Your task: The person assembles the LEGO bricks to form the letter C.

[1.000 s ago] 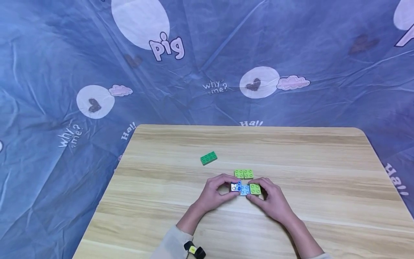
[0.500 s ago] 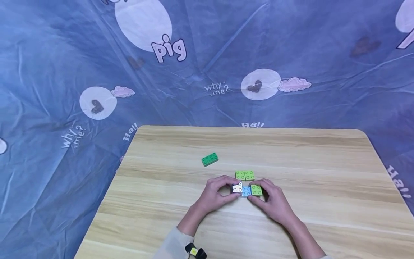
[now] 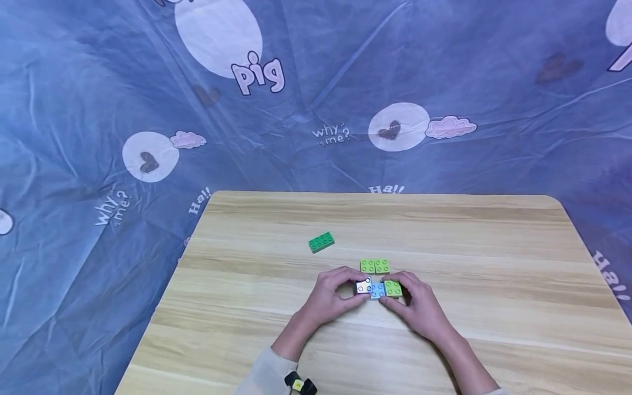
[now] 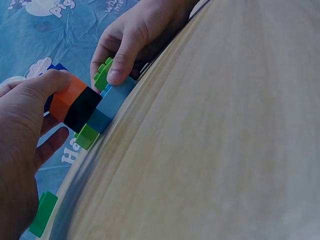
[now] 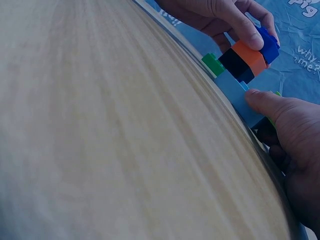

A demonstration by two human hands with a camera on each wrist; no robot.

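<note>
My left hand (image 3: 328, 296) pinches a small stack of toy building bricks between thumb and fingers. The stack has a dark blue brick (image 5: 270, 46) on top, an orange brick (image 4: 68, 98) in the middle and a black brick (image 4: 84, 110) at the bottom. Its black end sits over the left end of a light blue brick (image 3: 377, 291). Thumb and fingers of my right hand (image 3: 419, 307) grip the light blue brick's other end, where a lime green brick (image 3: 393, 288) stands on top. In the right wrist view, the right thumb presses the light blue brick's side.
Two lime green bricks (image 3: 374, 266) lie side by side just behind the hands. Farther back to the left is a dark green brick (image 3: 321, 242). The wooden table (image 3: 237, 285) ends at a blue printed cloth (image 3: 296, 109) behind it.
Both hands keep nearly the same places and grips. The dark blue brick's top has gone from blue to mostly white with glare. The whole head view has shifted slightly.
</note>
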